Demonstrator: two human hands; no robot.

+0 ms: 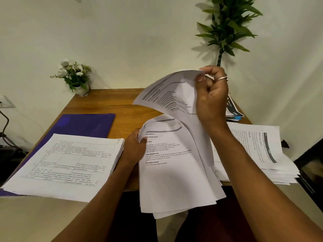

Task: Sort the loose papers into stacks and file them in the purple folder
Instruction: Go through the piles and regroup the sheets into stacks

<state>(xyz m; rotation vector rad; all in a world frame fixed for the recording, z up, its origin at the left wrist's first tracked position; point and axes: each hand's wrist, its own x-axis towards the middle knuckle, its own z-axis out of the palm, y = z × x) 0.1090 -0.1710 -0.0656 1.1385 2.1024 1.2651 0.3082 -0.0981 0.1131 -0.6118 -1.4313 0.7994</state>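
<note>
A bundle of papers [174, 172] hangs over the table's near edge, gripped at its left side by the left hand [132, 147]. The right hand [211, 95] pinches the top sheet [167, 96] by a corner, lifted and curled. The purple folder [87, 124] lies left, partly under a stack of tabled pages [66, 163]. Another stack [258, 151] sits right on the wooden table [118, 100]; a small flower pot [75, 75] stands far left.

Wooden table [122, 102]: purple folder [83, 124] left, flower pot [82, 90] behind, paper stack [258, 154] right
</note>
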